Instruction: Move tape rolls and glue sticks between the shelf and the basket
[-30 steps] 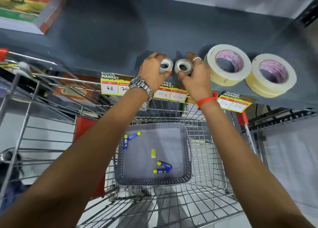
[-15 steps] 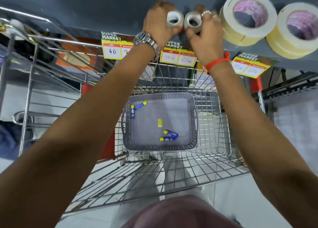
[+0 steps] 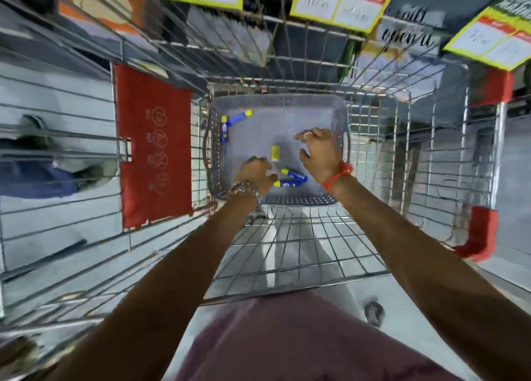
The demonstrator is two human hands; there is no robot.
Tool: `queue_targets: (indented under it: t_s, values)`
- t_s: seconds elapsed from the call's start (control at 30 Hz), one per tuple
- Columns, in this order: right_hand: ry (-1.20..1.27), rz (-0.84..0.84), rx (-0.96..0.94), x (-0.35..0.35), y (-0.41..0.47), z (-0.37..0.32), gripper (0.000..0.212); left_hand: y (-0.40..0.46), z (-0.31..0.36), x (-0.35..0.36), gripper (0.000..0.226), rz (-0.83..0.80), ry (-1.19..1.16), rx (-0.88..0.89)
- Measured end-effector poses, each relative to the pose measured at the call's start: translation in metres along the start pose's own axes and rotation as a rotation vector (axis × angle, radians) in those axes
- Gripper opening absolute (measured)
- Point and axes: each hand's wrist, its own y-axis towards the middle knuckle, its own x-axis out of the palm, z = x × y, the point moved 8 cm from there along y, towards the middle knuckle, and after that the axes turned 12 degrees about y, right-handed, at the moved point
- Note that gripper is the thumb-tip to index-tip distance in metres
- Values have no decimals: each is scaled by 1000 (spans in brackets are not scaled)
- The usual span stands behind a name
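Note:
A grey perforated basket (image 3: 298,200) sits in the wire shopping cart (image 3: 304,254). Several blue and yellow glue sticks lie in it: two at the far left (image 3: 236,118), two at the near side (image 3: 293,174). A small yellow piece (image 3: 275,153) lies in the middle. My left hand (image 3: 255,175), with a watch, hovers curled over the near left of the basket. My right hand (image 3: 319,156), with a red wrist band, is over the right side, fingers bent. Motion blur hides whether either hand holds a small tape roll. No roll shows in the basket.
The cart's red child-seat flap (image 3: 152,145) stands at the left. Yellow price tags (image 3: 333,2) on the shelf edge hang at the top. Red corner bumpers (image 3: 477,237) mark the cart's right side. Another person's shoes (image 3: 34,139) show at the far left.
Both hands came down from the shelf, each with a small tape roll, into the basket. The view tipped downward, so the shelf top and the big tape rolls left the frame.

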Motion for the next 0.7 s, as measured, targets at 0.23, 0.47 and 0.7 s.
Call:
queue_targets:
  t_s: [0.23,0.47,0.7]
  values:
    - [-110,-291,71,72,20,47,31,17,-11,69,52,-254,-124,-173]
    - [-162,-335,-7,105,18,54,28,41,-4,88,56,-261,-237,-346]
    - [-47,-301,97,96,13,63,52,38,-13,98,59,-261,-402,-523]
